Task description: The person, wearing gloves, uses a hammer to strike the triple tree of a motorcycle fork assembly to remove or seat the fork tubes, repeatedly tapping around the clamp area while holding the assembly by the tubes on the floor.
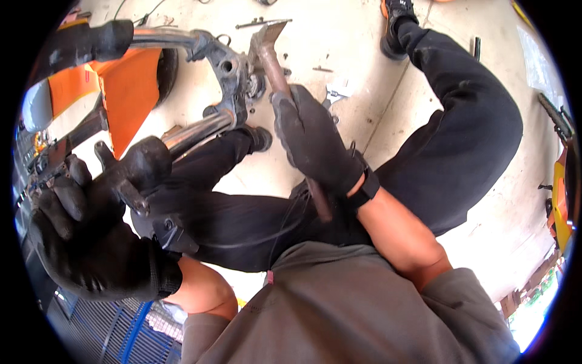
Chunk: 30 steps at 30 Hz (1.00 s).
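Observation:
My right hand [318, 136], in a black glove, is wrapped round the brown handle of a hammer [279, 76]. The hammer's flat-edged metal head points up and away, just right of a grimy metal fork clamp [227, 76]; whether they touch I cannot tell. Two shiny fork tubes [203, 129] run leftward from this clamp into thick black fork legs. On the left, my gloved left hand [91, 249] curls its fingers round the nearer fork leg [145, 161]. Part of that leg is hidden behind the fingers.
An orange body panel [130, 91] stands between the fork legs. On the pale floor lie a thin metal rod [264, 23], a small silver part [335, 94] and a black tube [477, 48]. Yellow-orange bodywork [564, 200] is at far right, blue slats [115, 327] at lower left.

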Available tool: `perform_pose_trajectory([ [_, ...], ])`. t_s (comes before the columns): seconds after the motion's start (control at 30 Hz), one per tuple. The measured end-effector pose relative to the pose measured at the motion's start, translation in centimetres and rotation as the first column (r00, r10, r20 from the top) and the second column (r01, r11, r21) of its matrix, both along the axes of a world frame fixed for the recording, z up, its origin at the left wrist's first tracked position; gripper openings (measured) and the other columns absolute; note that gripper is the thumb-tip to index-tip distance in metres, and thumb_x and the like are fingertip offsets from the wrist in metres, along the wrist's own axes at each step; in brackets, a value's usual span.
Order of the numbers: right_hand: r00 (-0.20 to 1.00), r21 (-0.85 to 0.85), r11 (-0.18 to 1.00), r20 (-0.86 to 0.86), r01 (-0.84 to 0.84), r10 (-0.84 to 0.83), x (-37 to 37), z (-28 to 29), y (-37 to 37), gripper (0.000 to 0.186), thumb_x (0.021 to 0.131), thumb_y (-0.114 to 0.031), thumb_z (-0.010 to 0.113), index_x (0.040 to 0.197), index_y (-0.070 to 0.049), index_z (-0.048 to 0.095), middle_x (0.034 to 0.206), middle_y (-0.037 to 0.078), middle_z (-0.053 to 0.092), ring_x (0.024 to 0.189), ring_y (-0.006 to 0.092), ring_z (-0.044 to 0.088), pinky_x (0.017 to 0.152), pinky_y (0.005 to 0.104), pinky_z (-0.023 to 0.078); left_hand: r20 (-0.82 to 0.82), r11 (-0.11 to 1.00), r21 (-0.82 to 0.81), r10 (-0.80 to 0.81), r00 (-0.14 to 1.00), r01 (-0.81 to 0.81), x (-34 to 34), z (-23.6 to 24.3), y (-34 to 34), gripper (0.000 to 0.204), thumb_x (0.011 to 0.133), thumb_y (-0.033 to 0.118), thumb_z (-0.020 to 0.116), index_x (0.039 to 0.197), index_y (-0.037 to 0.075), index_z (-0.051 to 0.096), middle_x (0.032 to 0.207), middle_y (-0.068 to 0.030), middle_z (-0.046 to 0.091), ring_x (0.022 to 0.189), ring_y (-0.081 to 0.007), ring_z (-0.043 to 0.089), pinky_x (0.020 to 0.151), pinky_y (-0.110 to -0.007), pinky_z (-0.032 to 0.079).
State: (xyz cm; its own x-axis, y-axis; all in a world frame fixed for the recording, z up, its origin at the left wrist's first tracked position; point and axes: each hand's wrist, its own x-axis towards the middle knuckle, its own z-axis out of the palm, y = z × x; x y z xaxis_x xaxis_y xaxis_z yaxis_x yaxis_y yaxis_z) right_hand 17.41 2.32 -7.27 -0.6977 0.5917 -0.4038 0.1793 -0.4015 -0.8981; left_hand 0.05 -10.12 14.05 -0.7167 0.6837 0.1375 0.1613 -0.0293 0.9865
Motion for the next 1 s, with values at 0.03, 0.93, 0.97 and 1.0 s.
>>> perform_pose_trajectory([
  [0.03,1.000,0.004,1.000,-0.015,0.020,-0.020,0.0,0.4,-0.1,0.021,0.104,-0.024,0.043,0.098,-0.004,0.049,0.067,-0.001,0.047,0.055,0.0057,0.043,0.050,0.0253,0.039,-0.078,0.989,-0.033,0.143,0.987,-0.146,0.5,-0.1,-0.1,0.034,0.102,0.029,0.041,0.103,-0.002,0.057,0.093,-0.0149,0.058,0.112,-0.0323,0.061,0.103,-0.055,0.046],
  [0.93,0.996,0.151,0.986,-0.045,0.076,-0.070,0.4,2.0,-0.5,0.023,0.103,-0.021,0.045,0.098,0.000,0.050,0.067,0.005,0.051,0.059,0.0127,0.050,0.055,0.0326,0.042,0.024,0.998,0.030,0.055,0.998,-0.056,0.6,-0.2,-0.1,0.036,0.102,0.028,0.039,0.102,-0.004,0.056,0.088,-0.0142,0.054,0.104,-0.0320,0.062,0.100,-0.052,0.048],
  [0.97,0.996,0.197,0.978,-0.065,0.076,-0.064,0.3,1.6,-0.4,0.023,0.103,-0.022,0.045,0.099,0.000,0.051,0.067,0.005,0.051,0.059,0.0122,0.049,0.054,0.0323,0.042,0.018,0.997,0.015,0.076,0.997,-0.076,0.7,-0.2,-0.2,0.036,0.102,0.028,0.039,0.101,-0.004,0.056,0.088,-0.0138,0.054,0.103,-0.0318,0.062,0.100,-0.052,0.048],
  [1.0,0.995,0.242,0.967,-0.084,0.077,-0.058,0.2,1.1,-0.3,0.023,0.103,-0.022,0.045,0.100,0.000,0.051,0.067,0.005,0.051,0.059,0.0117,0.049,0.054,0.0319,0.042,-0.002,0.998,-0.013,0.066,0.998,-0.066,0.7,-0.2,-0.3,0.036,0.102,0.028,0.039,0.100,-0.004,0.055,0.088,-0.0139,0.053,0.103,-0.0319,0.062,0.100,-0.051,0.048],
])
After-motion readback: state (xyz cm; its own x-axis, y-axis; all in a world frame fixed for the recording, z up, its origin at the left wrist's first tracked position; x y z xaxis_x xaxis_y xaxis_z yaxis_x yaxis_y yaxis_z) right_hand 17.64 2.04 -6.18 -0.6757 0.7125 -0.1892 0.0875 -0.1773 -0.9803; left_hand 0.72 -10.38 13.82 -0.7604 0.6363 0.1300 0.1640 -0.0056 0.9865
